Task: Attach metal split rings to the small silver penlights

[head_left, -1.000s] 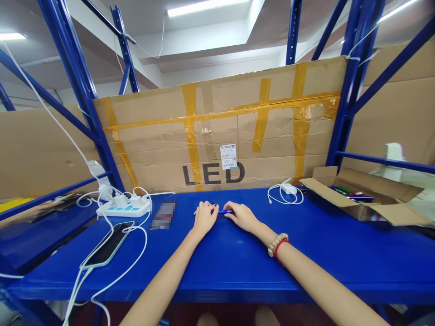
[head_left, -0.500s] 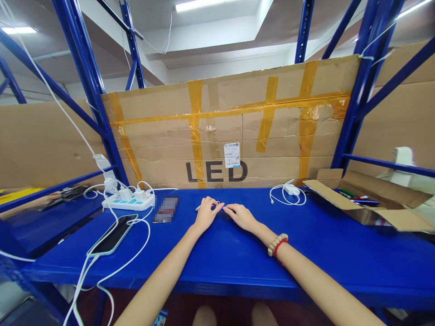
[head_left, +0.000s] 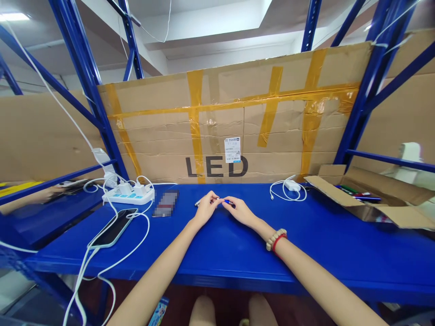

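My left hand [head_left: 206, 208] is closed around a slim pen, its silver end [head_left: 197, 203] poking out to the left of the fingers. My right hand [head_left: 240, 213] pinches a blue part of the pen [head_left: 229, 202], with its fingertips meeting those of the left. The fingers hide the middle, so whether the blue part is joined to the silver one I cannot tell. Both hands rest low over the blue tabletop [head_left: 217, 253]. A bead bracelet and a red string circle the right wrist.
To the left lie a phone [head_left: 113, 230], a power strip [head_left: 131, 195] with white cables and a dark flat pixelated object [head_left: 166, 203]. A white charger [head_left: 292, 185] lies right of the hands; an open carton [head_left: 360, 210] with pens stands beyond. Cardboard [head_left: 163, 140] walls the back.
The blue part of the pen now shows at my right fingertips, and more of the silver end shows at the left. The view has tilted slightly down.
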Available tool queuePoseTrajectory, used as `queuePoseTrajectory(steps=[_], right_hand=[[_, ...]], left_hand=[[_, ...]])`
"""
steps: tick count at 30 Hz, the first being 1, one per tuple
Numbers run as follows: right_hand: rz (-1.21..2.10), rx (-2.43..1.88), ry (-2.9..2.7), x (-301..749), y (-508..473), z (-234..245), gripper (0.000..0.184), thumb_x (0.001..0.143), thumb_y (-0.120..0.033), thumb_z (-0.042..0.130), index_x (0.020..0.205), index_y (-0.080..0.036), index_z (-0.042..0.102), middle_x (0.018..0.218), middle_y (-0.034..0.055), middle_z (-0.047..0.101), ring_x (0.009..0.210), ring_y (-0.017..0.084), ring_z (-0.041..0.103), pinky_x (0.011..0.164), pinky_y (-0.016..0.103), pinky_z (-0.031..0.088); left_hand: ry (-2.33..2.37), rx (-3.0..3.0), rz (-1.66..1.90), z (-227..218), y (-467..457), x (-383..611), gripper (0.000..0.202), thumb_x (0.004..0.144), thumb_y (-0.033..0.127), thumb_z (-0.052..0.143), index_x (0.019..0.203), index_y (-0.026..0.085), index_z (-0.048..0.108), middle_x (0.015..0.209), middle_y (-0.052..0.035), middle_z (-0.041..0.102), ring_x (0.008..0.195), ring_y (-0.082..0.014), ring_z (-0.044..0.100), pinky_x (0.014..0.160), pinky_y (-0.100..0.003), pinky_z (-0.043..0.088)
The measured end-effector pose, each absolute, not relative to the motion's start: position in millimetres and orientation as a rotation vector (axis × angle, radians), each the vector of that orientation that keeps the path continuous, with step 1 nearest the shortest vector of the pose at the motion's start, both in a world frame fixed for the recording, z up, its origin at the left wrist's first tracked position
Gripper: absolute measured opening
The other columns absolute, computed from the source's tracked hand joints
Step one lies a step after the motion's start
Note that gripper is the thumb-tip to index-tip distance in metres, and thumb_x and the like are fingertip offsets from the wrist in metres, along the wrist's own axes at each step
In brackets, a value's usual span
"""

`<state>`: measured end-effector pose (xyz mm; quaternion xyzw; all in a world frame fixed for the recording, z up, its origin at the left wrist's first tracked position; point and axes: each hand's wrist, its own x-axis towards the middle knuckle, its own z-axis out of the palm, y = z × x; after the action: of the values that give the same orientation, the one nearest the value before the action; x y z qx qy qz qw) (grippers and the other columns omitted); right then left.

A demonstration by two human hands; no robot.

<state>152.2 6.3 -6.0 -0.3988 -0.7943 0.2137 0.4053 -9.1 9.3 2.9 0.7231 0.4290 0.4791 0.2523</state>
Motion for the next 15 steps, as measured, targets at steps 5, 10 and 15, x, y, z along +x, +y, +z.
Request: queuePoseTrajectory(steps=[5, 10, 15], right_hand=[[0.506, -1.081, -2.025, 155.2, 5.7, -4.5, 0.036, 0.088, -0.045, 0.04, 0.095, -0.019, 0.063, 0.086, 0.0028, 0.065, 0.071, 0.015, 0.054, 0.064, 0.026, 0.038], [0.394, -1.186, -2.085, 157.9, 0.2, 2.6, 0.034, 0.087, -0.047, 0.042, 0.095, -0.022, 0.065, 0.087, 0.0013, 0.066, 0.074, 0.016, 0.057, 0.065, 0.026, 0.037], [0.362, -1.235, -2.136, 157.6, -3.3, 6.3, 0.031, 0.087, -0.045, 0.045, 0.097, -0.023, 0.066, 0.1, 0.0017, 0.067, 0.085, 0.017, 0.06, 0.073, 0.027, 0.04]], left_hand=[[1.178, 1.975, 1.259, 6.8, 5.3, -8.0, 0.023, 0.083, 0.041, 0.047, 0.078, 0.019, 0.052, 0.057, 0.0044, 0.05, 0.059, -0.0116, 0.05, 0.062, -0.024, 0.038], [1.329, 1.739, 1.387, 3.2, 11.1, -8.2, 0.033, 0.091, 0.039, 0.03, 0.08, 0.019, 0.053, 0.069, -0.0003, 0.056, 0.075, -0.0137, 0.052, 0.073, -0.026, 0.039], [1.255, 1.496, 1.449, -3.6, 22.4, -9.9, 0.041, 0.092, 0.046, 0.025, 0.088, 0.017, 0.053, 0.069, -0.0013, 0.055, 0.062, -0.0118, 0.048, 0.057, -0.022, 0.038]])
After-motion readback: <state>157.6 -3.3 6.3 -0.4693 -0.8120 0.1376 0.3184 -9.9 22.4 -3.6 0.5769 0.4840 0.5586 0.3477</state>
